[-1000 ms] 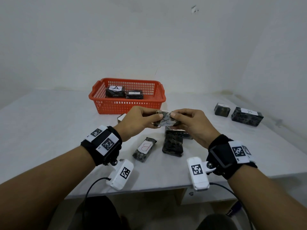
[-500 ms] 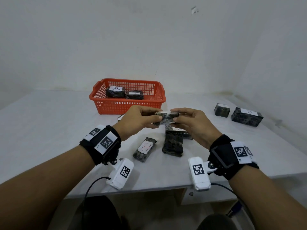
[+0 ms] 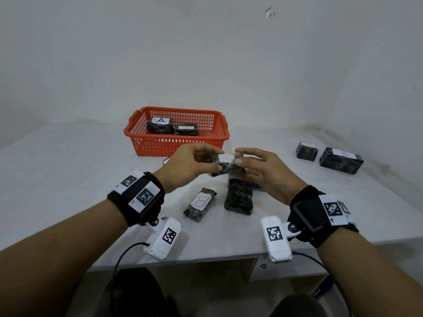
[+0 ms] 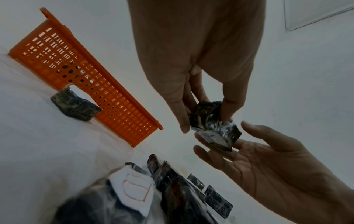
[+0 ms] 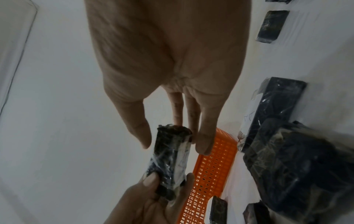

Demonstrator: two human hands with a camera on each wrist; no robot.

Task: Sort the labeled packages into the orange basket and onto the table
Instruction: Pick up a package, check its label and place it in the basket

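Both hands meet above the middle of the surface, sharing one small dark package wrapped in clear film. The left hand pinches one end between thumb and fingertips, while the right hand has its fingers nearly straight around the other end, touching and steadying it more than clamping it. The package's white label faces up toward the head camera, probably so the letter can be read before choosing a destination; the letter itself is too small to make out. Just beyond the hands stands the orange basket, already holding two packages, one marked A. Below the hands lie the package marked B and a dark package beside it. Well off to the right of the right hand, two more packages sit apart, seemingly the on-surface group.
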